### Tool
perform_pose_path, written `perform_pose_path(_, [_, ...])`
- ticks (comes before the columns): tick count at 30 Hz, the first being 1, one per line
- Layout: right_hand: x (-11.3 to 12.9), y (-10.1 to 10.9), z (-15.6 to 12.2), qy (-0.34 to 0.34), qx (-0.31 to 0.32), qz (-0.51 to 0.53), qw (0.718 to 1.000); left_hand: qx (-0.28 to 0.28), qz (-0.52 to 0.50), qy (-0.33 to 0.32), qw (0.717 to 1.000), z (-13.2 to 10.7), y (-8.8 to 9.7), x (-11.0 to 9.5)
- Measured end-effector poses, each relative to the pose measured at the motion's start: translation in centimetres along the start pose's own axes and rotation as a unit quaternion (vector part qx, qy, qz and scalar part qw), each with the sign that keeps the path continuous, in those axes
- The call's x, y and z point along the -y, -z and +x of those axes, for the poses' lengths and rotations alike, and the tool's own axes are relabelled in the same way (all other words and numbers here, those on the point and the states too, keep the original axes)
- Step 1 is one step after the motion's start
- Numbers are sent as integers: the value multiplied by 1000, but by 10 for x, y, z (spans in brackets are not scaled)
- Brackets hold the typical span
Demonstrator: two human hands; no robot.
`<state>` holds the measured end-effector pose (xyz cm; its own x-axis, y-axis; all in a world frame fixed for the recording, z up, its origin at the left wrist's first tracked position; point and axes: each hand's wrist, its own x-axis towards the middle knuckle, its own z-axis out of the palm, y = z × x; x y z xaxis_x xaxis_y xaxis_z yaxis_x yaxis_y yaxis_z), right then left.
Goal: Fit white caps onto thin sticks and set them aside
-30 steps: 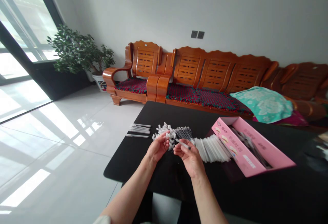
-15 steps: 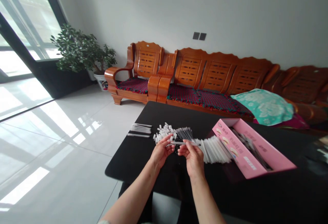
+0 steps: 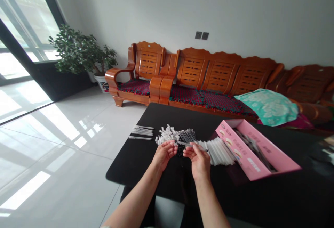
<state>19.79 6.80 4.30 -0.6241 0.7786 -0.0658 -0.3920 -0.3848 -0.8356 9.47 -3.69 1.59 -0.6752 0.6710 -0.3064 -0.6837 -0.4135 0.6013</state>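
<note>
Thumb and fingers of my right hand (image 3: 199, 160) pinch a slim pen (image 3: 185, 144), held nearly level and pointing left. My left hand (image 3: 164, 155) is closed, its fingertips together near the pen's left end; a small pale bit shows there, too small to name. Just beyond the hands lies a heap of white pen caps (image 3: 167, 134). Dark refills (image 3: 187, 135) lie side by side to its right, with small black pieces (image 3: 180, 150) in front of them. Translucent pen barrels (image 3: 219, 152) form a row right of my right hand. Several pens (image 3: 142, 130) rest at the table's left.
A pink box (image 3: 250, 158) holding dark thin items stands on the black table (image 3: 135, 165) at the right. Behind the table runs a wooden sofa (image 3: 221, 71) with a turquoise cloth (image 3: 271, 108). A potted plant (image 3: 83, 52) stands by the glass door.
The pen has tilted, its right end dropping, and my right hand has shifted slightly right. My left fingers have drawn closer together by the pen's left end.
</note>
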Motion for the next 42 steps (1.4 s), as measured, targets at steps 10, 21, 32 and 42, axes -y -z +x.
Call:
perform_pose_path(10, [-10,-1,0,8,-9,-66,998,-43,-17,-35,998,-2,-1,-4])
perform_pose_path(21, [-13,-2,1,5,-1,-88,996,-25,56,-82,995,-7,-2,-4])
perform_pose_path(32, [-13,-9,0,-10,15,-77,997,-7,73,-61,995,-10,-1,-9])
perform_pose_path(42, [-22,-47,5,-18,8,-32,999,-47,140,-215,965,-21,-6,-25])
